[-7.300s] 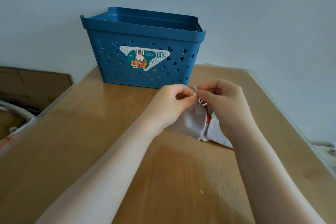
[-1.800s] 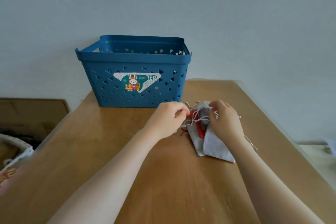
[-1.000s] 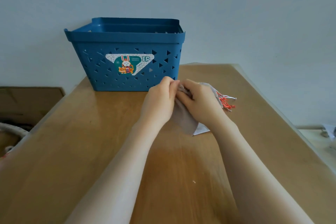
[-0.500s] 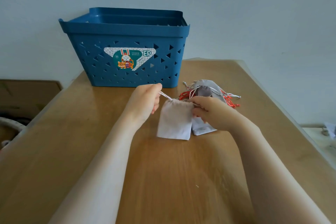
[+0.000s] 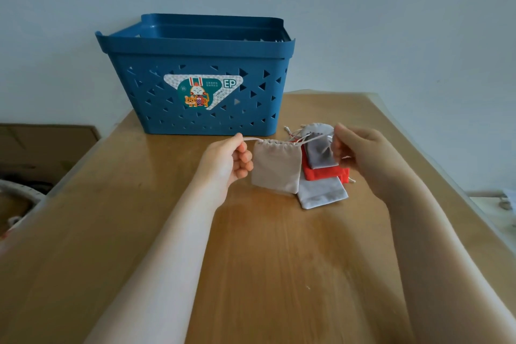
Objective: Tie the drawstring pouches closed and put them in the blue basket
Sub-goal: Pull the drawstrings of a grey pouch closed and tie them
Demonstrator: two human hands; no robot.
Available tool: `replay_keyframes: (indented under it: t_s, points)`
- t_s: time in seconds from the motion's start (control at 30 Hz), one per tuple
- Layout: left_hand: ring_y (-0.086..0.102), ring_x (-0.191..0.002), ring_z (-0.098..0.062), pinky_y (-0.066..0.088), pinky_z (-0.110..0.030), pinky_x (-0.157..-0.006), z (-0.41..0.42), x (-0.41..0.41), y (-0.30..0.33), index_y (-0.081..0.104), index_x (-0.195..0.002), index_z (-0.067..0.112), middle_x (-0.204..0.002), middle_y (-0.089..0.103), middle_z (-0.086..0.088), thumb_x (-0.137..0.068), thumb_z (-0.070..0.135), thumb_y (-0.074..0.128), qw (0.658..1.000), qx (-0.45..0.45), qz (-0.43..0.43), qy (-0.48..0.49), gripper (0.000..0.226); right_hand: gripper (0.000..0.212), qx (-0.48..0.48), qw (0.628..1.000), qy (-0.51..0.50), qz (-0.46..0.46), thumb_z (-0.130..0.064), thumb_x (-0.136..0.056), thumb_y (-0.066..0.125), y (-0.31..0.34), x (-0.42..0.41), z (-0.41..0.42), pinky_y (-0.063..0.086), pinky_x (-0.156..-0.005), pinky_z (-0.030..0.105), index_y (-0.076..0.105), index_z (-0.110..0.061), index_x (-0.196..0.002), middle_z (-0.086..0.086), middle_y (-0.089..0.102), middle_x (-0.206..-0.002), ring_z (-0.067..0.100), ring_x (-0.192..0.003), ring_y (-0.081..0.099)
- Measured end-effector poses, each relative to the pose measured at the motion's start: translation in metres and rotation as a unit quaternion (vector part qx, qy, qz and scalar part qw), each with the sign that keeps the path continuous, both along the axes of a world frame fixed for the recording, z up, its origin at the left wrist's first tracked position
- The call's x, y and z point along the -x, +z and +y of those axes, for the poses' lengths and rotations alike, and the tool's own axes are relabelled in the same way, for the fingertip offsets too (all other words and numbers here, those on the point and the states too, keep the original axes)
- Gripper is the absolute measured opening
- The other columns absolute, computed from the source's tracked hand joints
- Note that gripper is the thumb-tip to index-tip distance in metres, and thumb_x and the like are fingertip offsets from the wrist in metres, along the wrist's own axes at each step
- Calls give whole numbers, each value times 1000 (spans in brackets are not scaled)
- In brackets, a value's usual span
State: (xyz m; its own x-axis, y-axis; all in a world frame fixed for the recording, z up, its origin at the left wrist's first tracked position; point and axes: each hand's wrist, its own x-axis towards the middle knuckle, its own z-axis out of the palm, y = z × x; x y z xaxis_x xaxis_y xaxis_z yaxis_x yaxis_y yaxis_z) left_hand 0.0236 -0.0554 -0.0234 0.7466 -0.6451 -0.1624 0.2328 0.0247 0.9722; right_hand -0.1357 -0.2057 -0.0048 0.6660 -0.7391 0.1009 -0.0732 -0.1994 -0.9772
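Beige pouch hangs between left hand and right hand, each pinching a drawstring end, blue basket at eleven o'clock.

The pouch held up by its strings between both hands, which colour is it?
Beige, in the head view: the pouch hangs between the left hand and right hand.

We see soft matt cloth on the beige pouch, top gathered in fine puckers, with a thin woven cord. The dark grey pouch, red pouch and light grey pouch look like the same matt fabric. The blue basket is smooth moulded plastic, slight sheen, with a glossy printed sticker. The counter is smooth wood, grain visible, satin shine.
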Motion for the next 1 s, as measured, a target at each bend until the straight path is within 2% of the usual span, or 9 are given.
replay_keyframes:
  t_s: [0.17, 0.23, 0.3, 0.4, 0.5, 0.73, 0.83, 0.93, 1.0]
  points:
    - [52, -59, -11, 42, -19, -52, -6, 8, 0, 46, -58, 15, -72, 60, -2, -92, 29, 59, 994, 42, 74, 69, 39, 48, -282, 944, -19, -170, -26, -95, 50, -3, -19, 17, 44, -85, 28, 41, -16, -48, 2, 63, -72, 15, -81, 63]
    - [53, -58, -8, 41, -13, -45, -7, 7, 0, 52, -68, 12, -84, 64, -5, -91, 28, 60, 975, 106, 180, 76, 29, 53, -334, 918, -18, -216, -26, -96, 46, -3, -23, 22, 39, -98, 31, 43, -18, -44, 7, 68, -94, 15, -100, 63]
    - [52, -45, -4, 39, -9, -39, -5, 2, -1, 44, -63, 13, -84, 67, -5, -95, 30, 53, 922, 220, 316, 39, 37, 55, -379, 883, 0, -277, -29, -98, 42, -4, -26, 25, 36, -102, 31, 49, -18, -45, 7, 69, -105, 14, -110, 61]
    - [50, -34, -3, 38, -9, -36, -5, -1, -5, 47, -60, 15, -62, 65, 4, -97, 37, 45, 849, 339, 404, -32, 43, 55, -440, 813, 17, -382, -32, -100, 37, -7, -35, 33, 48, -93, 32, 61, -13, -54, 4, 70, -79, 17, -88, 69]
    - [49, -37, -3, 39, -11, -37, -7, 2, -6, 51, -54, 14, -61, 59, 5, -97, 35, 44, 847, 361, 386, -56, 48, 46, -477, 775, -8, -414, -32, -100, 38, -6, -42, 40, 52, -85, 33, 63, -6, -70, 4, 58, -57, 18, -64, 68]
    - [41, -43, -7, 35, -14, -42, -2, 2, -2, 42, -62, 15, -64, 54, 1, -98, 22, 38, 897, 299, 325, 26, 37, 38, -496, 762, -21, -416, -25, -100, 41, -3, -35, 34, 52, -76, 37, 57, -3, -73, 3, 43, -51, 16, -45, 51]
    - [36, -43, -7, 31, -14, -43, 1, -5, 3, 41, -60, 15, -63, 54, 1, -99, 21, 35, 902, 289, 314, 64, 40, 37, -507, 762, -21, -403, -24, -100, 39, 1, -29, 25, 45, -66, 28, 51, -7, -69, -2, 30, -48, 13, -39, 35]
    - [34, -41, -7, 30, -14, -42, 1, -5, 7, 41, -61, 15, -62, 53, 2, -100, 22, 34, 908, 283, 303, 53, 41, 39, -493, 783, -15, -380, -26, -101, 37, 4, -25, 21, 35, -51, 19, 48, -10, -67, -4, 24, -47, 10, -36, 24]
    - [34, -40, -6, 30, -14, -41, 0, -1, 8, 40, -61, 16, -61, 54, 4, -100, 22, 36, 922, 264, 278, 49, 40, 40, -437, 832, -29, -340, -27, -101, 37, 4, -25, 24, 28, -39, 17, 49, -9, -68, -6, 23, -46, 8, -36, 22]
